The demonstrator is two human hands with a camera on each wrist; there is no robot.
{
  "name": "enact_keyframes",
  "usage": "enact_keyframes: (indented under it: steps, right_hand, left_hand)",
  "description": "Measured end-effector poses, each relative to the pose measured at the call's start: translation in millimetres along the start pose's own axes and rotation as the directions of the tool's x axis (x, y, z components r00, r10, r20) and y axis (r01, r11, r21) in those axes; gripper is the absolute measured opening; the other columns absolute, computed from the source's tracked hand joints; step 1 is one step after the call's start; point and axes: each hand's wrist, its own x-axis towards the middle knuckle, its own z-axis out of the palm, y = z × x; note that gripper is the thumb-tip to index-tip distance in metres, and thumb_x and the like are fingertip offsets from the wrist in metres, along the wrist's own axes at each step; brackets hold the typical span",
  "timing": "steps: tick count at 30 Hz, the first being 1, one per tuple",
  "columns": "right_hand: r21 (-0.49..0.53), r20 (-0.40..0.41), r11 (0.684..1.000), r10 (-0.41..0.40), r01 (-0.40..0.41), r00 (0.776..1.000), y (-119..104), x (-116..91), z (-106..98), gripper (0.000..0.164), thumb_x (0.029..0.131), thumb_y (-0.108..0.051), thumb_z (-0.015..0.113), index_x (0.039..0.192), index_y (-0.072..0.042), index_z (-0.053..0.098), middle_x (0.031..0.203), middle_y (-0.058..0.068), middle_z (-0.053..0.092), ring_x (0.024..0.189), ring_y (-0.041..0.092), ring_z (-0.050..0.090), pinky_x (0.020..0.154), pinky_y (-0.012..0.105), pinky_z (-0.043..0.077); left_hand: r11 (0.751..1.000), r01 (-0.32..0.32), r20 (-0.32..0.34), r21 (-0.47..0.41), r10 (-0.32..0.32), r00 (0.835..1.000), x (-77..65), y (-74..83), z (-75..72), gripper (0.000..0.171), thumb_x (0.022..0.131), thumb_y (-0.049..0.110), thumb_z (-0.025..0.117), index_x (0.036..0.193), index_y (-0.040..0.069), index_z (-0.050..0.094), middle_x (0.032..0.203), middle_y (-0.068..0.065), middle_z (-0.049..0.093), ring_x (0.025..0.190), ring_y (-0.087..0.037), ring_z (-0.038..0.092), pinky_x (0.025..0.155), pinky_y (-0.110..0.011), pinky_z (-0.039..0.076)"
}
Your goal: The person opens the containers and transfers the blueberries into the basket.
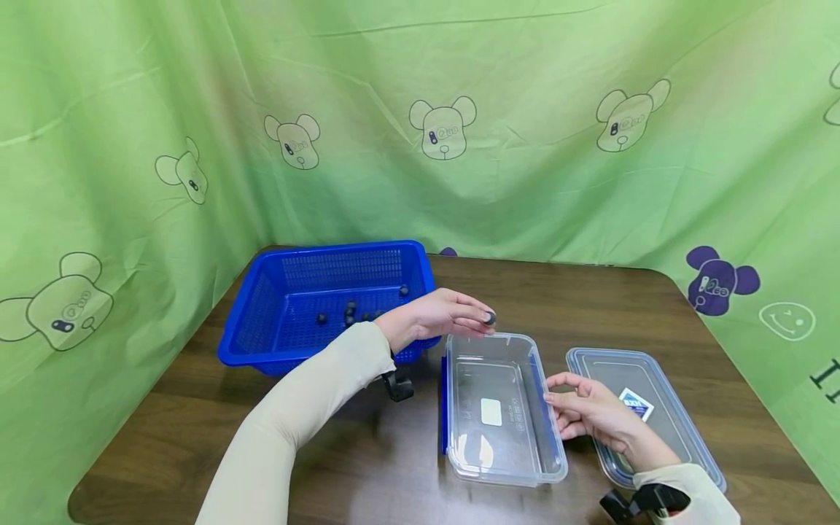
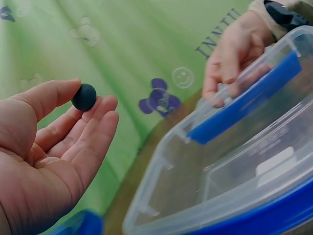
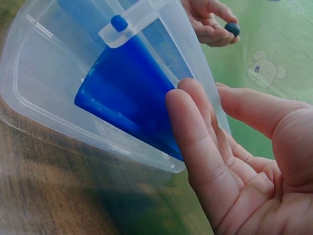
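Observation:
My left hand [image 1: 449, 315] pinches a small dark ball [image 2: 84, 97] between thumb and fingers, above the far edge of a clear plastic container [image 1: 488, 452]. The container stands open on the table, with blue locking flaps [image 2: 244, 103] on its long sides. My right hand [image 1: 590, 412] holds its right side by the rim, the thumb at the edge and the fingers by the outer flap. A blue basket [image 1: 262, 313] stands left of the container and holds several similar dark balls [image 1: 351, 306]. Part of the basket is hidden behind my left arm.
A clear lid [image 1: 679, 430] with a blue edge and a label lies flat to the right, partly under my right hand and wrist. All stands on a brown wooden table [image 1: 367, 467]. A green printed curtain [image 1: 525, 197] hangs behind and at the sides.

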Motion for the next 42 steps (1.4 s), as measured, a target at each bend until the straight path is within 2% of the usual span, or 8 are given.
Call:
enact_keyframes:
  steps: [5, 12, 24, 28, 31, 36, 39, 42]
  right_hand:
    - [-0.007, -0.001, 1.000, -0.004, 0.004, 1.000, 1, 1, 1, 0.017, 0.104, -0.004, 0.048, 0.114, -0.015, 0.056, 0.079, 0.002, 0.069, 0.068, 0.009, 0.068, 0.063, 0.026, 0.061]
    - [-0.005, -0.002, 1.000, -0.007, 0.007, 1.000, 1, 0, 1, 0.016, 0.104, -0.003, 0.048, 0.114, -0.014, 0.055, 0.079, 0.002, 0.070, 0.068, 0.010, 0.068, 0.063, 0.026, 0.061]
    - [0.001, 0.002, 1.000, -0.003, 0.003, 1.000, 1, -1, 0, 0.016, 0.104, -0.003, 0.048, 0.114, -0.014, 0.055, 0.079, 0.002, 0.069, 0.068, 0.009, 0.068, 0.064, 0.026, 0.061]
    - [0.000, 0.003, 1.000, -0.004, 0.004, 1.000, 0, -1, 1, 0.016, 0.104, -0.004, 0.048, 0.114, -0.014, 0.055, 0.080, 0.002, 0.069, 0.068, 0.009, 0.068, 0.064, 0.026, 0.061]
    - [0.003, 0.003, 1.000, 0.000, 0.000, 1.000, 0, -2, 0, 0.016, 0.104, -0.004, 0.048, 0.114, -0.014, 0.055, 0.079, 0.002, 0.069, 0.068, 0.009, 0.068, 0.064, 0.026, 0.061]
    - [0.000, 0.001, 1.000, -0.001, 0.001, 1.000, -1, -1, 1, 0.016, 0.104, -0.004, 0.049, 0.114, -0.014, 0.055, 0.078, 0.002, 0.069, 0.068, 0.009, 0.068, 0.064, 0.026, 0.061]
    - [-0.001, 0.003, 1.000, -0.001, 0.001, 1.000, -1, -1, 1, 0.016, 0.104, -0.004, 0.048, 0.114, -0.014, 0.055, 0.078, 0.002, 0.069, 0.068, 0.009, 0.068, 0.064, 0.026, 0.061]
    - [0.001, 0.001, 1.000, 0.002, -0.002, 1.000, -2, -1, 1, 0.015, 0.104, -0.004, 0.049, 0.114, -0.014, 0.055, 0.078, 0.002, 0.069, 0.067, 0.009, 0.068, 0.064, 0.026, 0.061]
  left_hand:
    - [1.000, -0.025, -0.058, -0.014, 0.025, 0.998, -12.7, 7.8, -22.0, 0.030, 0.099, -0.007, 0.054, 0.128, -0.018, 0.054, 0.104, -0.024, 0.071, 0.097, -0.028, 0.071, 0.107, -0.053, 0.043]
    - [0.998, -0.057, -0.163, 0.007, 0.057, 0.985, -28.4, 14.9, -63.7, 0.031, 0.101, -0.004, 0.052, 0.128, -0.018, 0.053, 0.099, -0.019, 0.072, 0.093, -0.024, 0.071, 0.100, -0.044, 0.052]
    - [0.998, -0.033, -0.346, 0.052, 0.049, 0.937, -43.7, 16.2, -135.9, 0.037, 0.100, -0.004, 0.054, 0.133, -0.019, 0.048, 0.088, -0.008, 0.071, 0.082, -0.017, 0.071, 0.109, -0.050, 0.042]
    - [0.995, 0.036, -0.395, 0.091, 0.003, 0.919, -46.3, 18.0, -154.1, 0.040, 0.100, -0.003, 0.055, 0.136, -0.018, 0.046, 0.087, -0.006, 0.070, 0.079, -0.015, 0.070, 0.107, -0.047, 0.044]
    - [0.985, 0.107, -0.397, 0.138, -0.044, 0.917, -49.8, 16.0, -163.8, 0.041, 0.100, -0.002, 0.055, 0.136, -0.018, 0.045, 0.096, -0.013, 0.070, 0.081, -0.016, 0.070, 0.107, -0.047, 0.045]
    - [0.921, 0.270, -0.374, 0.281, -0.155, 0.915, -57.8, 9.4, -178.8, 0.038, 0.100, -0.001, 0.056, 0.133, -0.017, 0.049, 0.117, -0.025, 0.066, 0.098, -0.024, 0.069, 0.099, -0.041, 0.053]
    - [0.884, 0.329, -0.372, 0.331, -0.198, 0.907, -60.5, 6.2, -186.1, 0.036, 0.099, -0.002, 0.057, 0.131, -0.017, 0.051, 0.115, -0.025, 0.067, 0.102, -0.027, 0.068, 0.093, -0.038, 0.056]
    - [0.862, 0.354, -0.381, 0.364, -0.209, 0.901, -60.3, 4.8, -188.6, 0.032, 0.097, -0.004, 0.059, 0.126, -0.017, 0.056, 0.103, -0.020, 0.071, 0.092, -0.025, 0.070, 0.088, -0.037, 0.059]
